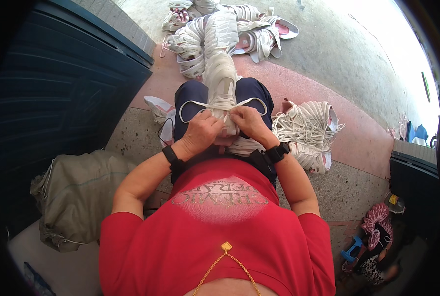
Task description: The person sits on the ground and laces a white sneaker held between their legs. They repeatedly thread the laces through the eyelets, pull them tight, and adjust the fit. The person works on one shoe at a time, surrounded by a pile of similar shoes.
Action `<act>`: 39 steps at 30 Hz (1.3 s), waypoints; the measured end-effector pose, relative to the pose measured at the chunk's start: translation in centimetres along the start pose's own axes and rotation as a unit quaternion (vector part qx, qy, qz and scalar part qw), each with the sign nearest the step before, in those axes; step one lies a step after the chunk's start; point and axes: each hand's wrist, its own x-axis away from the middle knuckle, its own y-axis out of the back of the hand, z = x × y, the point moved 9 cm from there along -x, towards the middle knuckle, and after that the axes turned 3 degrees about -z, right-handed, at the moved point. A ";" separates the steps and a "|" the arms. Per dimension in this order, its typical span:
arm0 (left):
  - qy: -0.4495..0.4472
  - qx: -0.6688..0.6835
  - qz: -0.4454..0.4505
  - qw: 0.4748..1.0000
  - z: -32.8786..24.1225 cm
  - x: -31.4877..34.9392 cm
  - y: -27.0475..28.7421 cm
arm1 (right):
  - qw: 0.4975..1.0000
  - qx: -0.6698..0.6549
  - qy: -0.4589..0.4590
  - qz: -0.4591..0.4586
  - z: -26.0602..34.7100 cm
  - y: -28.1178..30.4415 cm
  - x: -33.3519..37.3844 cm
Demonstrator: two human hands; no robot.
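A white sneaker (221, 69) lies lengthwise on my lap between my dark-trousered knees, toe pointing away from me. Its white shoelace (220, 105) crosses over the upper and bows out in a loop on either side. My left hand (199, 132) is closed, with thumb and fingers pinching the lace at the left of the shoe's opening. Close beside it, my right hand (252, 123) pinches the lace at the right of the opening. The fingertips partly cover the crossing of the lace, so I cannot tell whether it is knotted.
Beyond my knees lies a heap of white sneakers (221, 32). Another bunch of laced sneakers (306, 133) sits right of my lap, with more shoe parts (163, 116) at the left. A dark blue door (67, 79) and a grey-green sack (84, 197) stand left. Slippers (378, 222) lie lower right.
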 end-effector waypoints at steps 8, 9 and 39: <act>-0.006 -0.002 0.028 1.000 -0.6 0.1 -0.1 | 0.999 0.045 0.026 0.003 0.8 -1.0 -1.5; -0.006 0.005 0.032 0.999 -0.6 0.1 0.0 | 0.998 0.045 0.037 -0.013 1.0 -1.1 -1.3; 0.131 -0.011 0.150 0.980 8.4 0.7 -0.6 | 0.927 0.285 0.060 0.236 1.7 0.1 -4.4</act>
